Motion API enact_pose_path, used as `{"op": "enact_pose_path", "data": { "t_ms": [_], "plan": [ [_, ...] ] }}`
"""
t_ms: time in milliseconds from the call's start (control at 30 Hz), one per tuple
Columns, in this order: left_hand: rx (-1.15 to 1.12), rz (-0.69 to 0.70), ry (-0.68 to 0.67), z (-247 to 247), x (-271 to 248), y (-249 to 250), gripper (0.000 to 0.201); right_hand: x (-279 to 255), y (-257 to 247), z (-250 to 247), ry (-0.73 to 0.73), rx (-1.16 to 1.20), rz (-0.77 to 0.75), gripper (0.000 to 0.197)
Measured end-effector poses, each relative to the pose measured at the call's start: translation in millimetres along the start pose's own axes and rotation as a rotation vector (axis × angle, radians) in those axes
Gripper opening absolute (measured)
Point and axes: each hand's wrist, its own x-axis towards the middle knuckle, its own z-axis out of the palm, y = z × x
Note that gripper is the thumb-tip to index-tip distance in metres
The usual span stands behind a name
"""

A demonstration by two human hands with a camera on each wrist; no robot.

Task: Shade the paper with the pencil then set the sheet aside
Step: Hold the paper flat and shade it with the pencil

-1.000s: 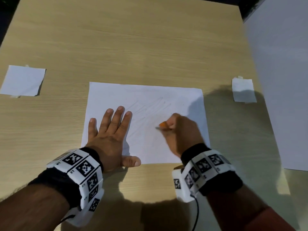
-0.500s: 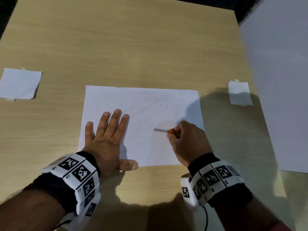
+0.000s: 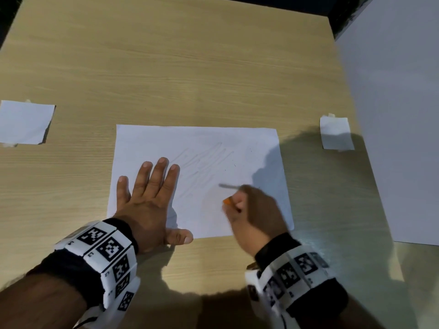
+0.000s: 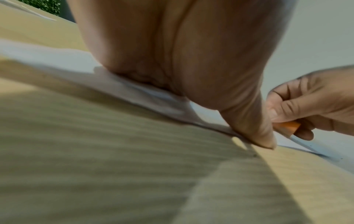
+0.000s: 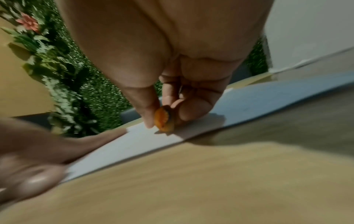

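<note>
A white sheet of paper (image 3: 199, 148) lies flat on the wooden table (image 3: 166, 67), with faint grey pencil strokes across its middle. My left hand (image 3: 149, 195) lies flat, fingers straight, on the sheet's near-left part, thumb at the near edge. My right hand (image 3: 251, 210) pinches a short orange pencil (image 3: 228, 201) over the sheet's near-right part, its point toward the paper. In the left wrist view the palm (image 4: 172, 60) presses the paper (image 4: 57, 60), and the orange pencil (image 4: 287, 127) shows at right. The right wrist view shows fingers around the pencil's (image 5: 163, 119) end above the sheet (image 5: 134, 144).
A small white paper piece (image 3: 23, 122) sits at the table's left edge, another small piece (image 3: 335, 132) at the right. A large white board (image 3: 392, 115) stands along the right side. Green foliage (image 5: 76, 75) lies beyond the table's far edge.
My right hand has moved down and to the right across the sheet with the pencil, now blurred in motion. The left hand stays flat on the paper.
</note>
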Motion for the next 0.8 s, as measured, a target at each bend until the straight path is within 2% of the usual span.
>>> {"op": "enact_pose_path", "data": {
  "t_ms": [67, 133, 267, 333, 400, 500, 533, 567, 667, 800],
  "plan": [
    [0.008, 0.0, 0.0, -1, 0, 0, 0.135, -13, -19, 23, -0.132, 0.027, -0.111, 0.015],
    [0.007, 0.007, -0.002, -1, 1, 0, 0.133, -18, -23, 33, -0.135, 0.02, -0.159, 0.016],
    [-0.016, 0.017, 0.003, -1, 0, -1, 0.135, 0, 10, 1, 0.0, -0.023, 0.076, 0.025],
    [-0.016, 0.013, 0.009, 0, -1, -1, 0.135, 5, 22, -13, 0.082, -0.079, 0.132, 0.024],
    [-0.016, 0.011, 0.005, 0, -1, -2, 0.135, 4, 16, -10, 0.111, -0.062, 0.112, 0.02],
    [-0.014, 0.022, 0.011, 0, 1, -2, 0.134, -10, -9, 20, -0.069, 0.023, -0.041, 0.018],
    [-0.017, 0.025, 0.015, 1, 1, -2, 0.134, -14, -13, 24, -0.078, 0.029, -0.071, 0.018],
    [-0.02, 0.028, 0.021, 1, 1, -2, 0.134, -12, -9, 23, -0.044, 0.02, -0.061, 0.018],
    [-0.017, 0.031, 0.023, 1, 1, -3, 0.134, 0, 17, -1, 0.076, -0.042, 0.096, 0.022],
    [-0.026, 0.037, 0.019, 1, 1, -4, 0.132, 2, 37, -19, 0.116, -0.023, 0.168, 0.016]
  ]
}}
